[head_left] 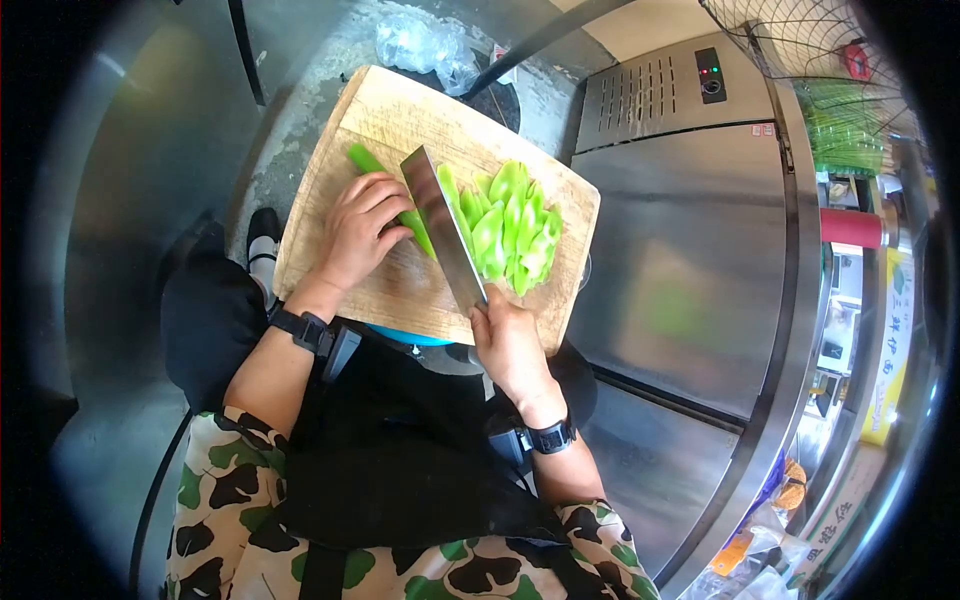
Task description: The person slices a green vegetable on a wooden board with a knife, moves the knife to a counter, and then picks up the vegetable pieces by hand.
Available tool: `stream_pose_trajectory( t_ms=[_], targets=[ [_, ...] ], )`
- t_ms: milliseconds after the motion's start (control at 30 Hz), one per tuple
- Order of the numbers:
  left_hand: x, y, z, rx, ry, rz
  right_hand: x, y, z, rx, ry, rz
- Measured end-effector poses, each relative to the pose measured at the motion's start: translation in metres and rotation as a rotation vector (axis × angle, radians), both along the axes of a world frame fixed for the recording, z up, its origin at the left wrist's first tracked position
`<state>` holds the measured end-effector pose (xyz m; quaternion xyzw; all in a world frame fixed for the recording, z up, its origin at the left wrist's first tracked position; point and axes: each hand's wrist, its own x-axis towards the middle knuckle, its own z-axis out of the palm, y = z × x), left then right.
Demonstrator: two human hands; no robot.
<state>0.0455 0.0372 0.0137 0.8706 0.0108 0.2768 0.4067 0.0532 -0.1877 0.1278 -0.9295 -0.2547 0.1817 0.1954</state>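
A wooden cutting board (400, 105) lies before me, tilted in view. My right hand (512, 345) grips the handle of a cleaver (445, 230), whose broad blade points away from me across the board. Just left of the blade, my left hand (365, 228) has its fingers curled over a green stalk-like vegetable (364, 157), pressing it to the board. One end of the stalk sticks out beyond the fingers, the other reaches toward the blade. To the right of the cleaver sits a pile of light green slices (512, 225), cut thin and slanted.
A stainless steel fridge (680, 240) with a control panel stands close on the right. Clear plastic bags (425, 48) lie on the floor past the board. Something blue (410, 335) shows under the board's near edge. Shelves with green bundles (845, 125) and packages line the far right.
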Motion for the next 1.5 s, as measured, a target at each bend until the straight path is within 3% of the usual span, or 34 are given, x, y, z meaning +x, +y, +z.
stream_pose_trajectory(
  t_ms=[567,767,900,1033,1500],
  targets=[
    [0.0,0.001,-0.004,-0.017,0.005,-0.004,0.015,0.027,-0.009,-0.176,0.022,0.027],
    [0.001,0.003,-0.005,-0.039,-0.019,-0.031,0.025,0.015,-0.046,0.034,0.019,-0.046],
    [0.0,0.003,-0.008,-0.097,-0.032,-0.003,0.013,0.005,-0.044,0.172,0.059,-0.105],
    [0.0,0.002,-0.005,-0.107,-0.024,-0.009,0.005,0.013,-0.01,0.078,-0.002,-0.013],
    [-0.001,0.003,-0.002,-0.064,-0.011,-0.002,0.014,0.027,-0.012,-0.112,0.034,0.021]
  ],
)
